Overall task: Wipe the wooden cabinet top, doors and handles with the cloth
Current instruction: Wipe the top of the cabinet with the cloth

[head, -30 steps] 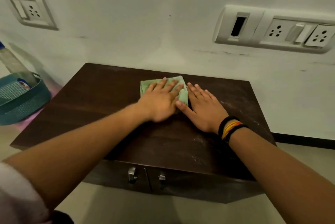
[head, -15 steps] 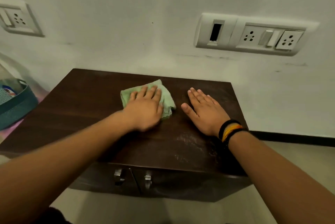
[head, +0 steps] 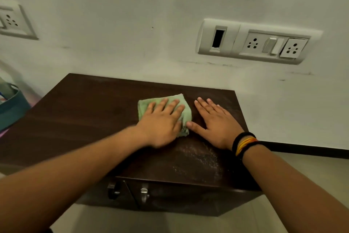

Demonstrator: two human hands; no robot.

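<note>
While left hand [head: 160, 122] presses cloth [head: 186, 112], basket [head: 13, 106] contents unclear.

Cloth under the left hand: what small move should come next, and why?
Probably slide the cloth toward the near right of the cabinet top, where pale dust shows. The left hand presses it flat; the right hand rests beside it.

My left hand [head: 160, 121] lies flat on the cloth [head: 184, 109], with my right hand [head: 217, 125] just beside it at three o'clock, thumb nearly touching the cloth, so that way is blocked. The cabinet top [head: 85, 112] lies bare toward nine o'clock. At twelve, the wall [head: 151, 44] closes the back edge. A teal basket [head: 11, 108] stands beyond the left edge.
</note>
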